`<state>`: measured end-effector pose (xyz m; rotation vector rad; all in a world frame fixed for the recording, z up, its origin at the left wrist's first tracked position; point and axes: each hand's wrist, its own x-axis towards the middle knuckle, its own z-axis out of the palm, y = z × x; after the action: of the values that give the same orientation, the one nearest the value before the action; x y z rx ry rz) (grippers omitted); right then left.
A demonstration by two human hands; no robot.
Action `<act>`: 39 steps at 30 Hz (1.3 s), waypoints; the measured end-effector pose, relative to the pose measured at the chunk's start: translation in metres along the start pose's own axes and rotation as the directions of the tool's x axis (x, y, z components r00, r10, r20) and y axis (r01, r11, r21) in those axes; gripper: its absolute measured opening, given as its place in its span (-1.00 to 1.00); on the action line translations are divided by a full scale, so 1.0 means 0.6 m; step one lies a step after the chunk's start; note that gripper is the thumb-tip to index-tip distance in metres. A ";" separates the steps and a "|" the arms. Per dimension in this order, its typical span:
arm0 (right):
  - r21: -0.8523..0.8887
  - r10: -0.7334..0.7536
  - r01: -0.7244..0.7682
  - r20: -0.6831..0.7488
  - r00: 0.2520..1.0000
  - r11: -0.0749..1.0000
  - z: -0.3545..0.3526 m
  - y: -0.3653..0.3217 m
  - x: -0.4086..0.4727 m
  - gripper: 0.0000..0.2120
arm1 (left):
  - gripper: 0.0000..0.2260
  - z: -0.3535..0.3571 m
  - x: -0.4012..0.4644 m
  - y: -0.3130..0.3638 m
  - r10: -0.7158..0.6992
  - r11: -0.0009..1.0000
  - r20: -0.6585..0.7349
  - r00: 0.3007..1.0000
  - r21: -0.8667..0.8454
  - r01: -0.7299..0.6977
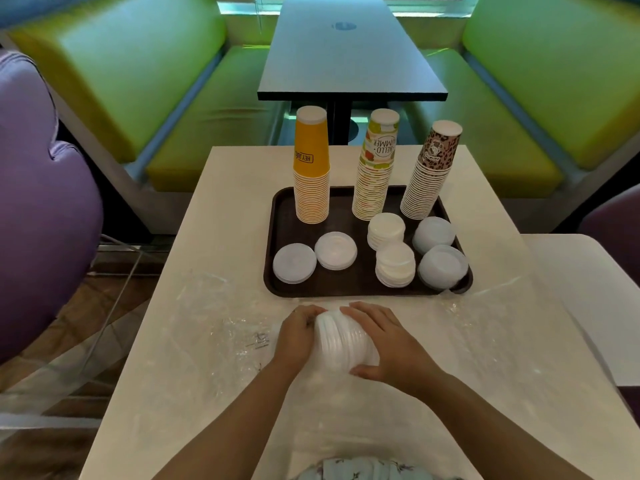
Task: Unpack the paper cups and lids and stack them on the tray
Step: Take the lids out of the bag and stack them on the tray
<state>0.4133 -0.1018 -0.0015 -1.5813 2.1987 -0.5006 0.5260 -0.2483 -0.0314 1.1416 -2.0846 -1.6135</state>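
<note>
Held a sideways stack of lids (343, 341) just above the desk (221, 188), near the tray (277, 220), left hand (296, 336) cupped over one end and right hand (382, 341) curled round the other, with loose clear wrap (207, 327) spread underneath. Looked light, thin and slippery, likely to fan apart if squeezed in the middle, so best pressed from both ends. Carried on the tray already: three tall piles of upside-down cups, yellow cups (311, 174), fruit cups (375, 168) and spotted cups (431, 171), with six short lid piles (394, 263) in front.
</note>
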 end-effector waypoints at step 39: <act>-0.045 -0.004 0.001 -0.054 0.999 0.999 0.021 0.004 0.012 -0.16 | -0.59 -0.035 -0.044 0.029 -0.106 0.986 0.189 0.976 0.149 0.078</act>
<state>0.4153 -0.1086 -0.0143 -1.6116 2.2632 -0.5042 0.5495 -0.2426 -0.0021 1.1822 -2.3347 -1.7074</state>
